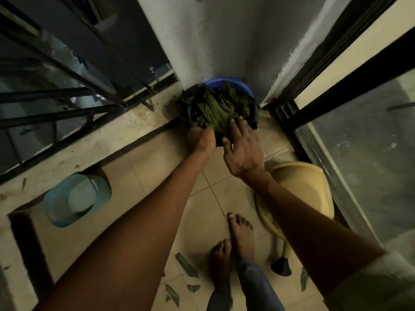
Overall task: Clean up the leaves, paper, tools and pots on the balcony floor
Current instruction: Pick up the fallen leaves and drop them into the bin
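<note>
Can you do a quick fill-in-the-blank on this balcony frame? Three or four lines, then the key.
1. The leaves are piled in a bin lined with a black bag, and the bin's rim is ____ in colour.
2. The right hand lies on the leaf pile with its fingers ____.
3. The left hand is at the pile's near-left ____.
4. Loose leaves on the tiles lie near the person's bare ____.

Missing words: blue; spread; edge; feet

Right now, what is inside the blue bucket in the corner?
The blue bucket holds a black bag heaped with green leaves. Anything under the leaves is hidden.
</note>
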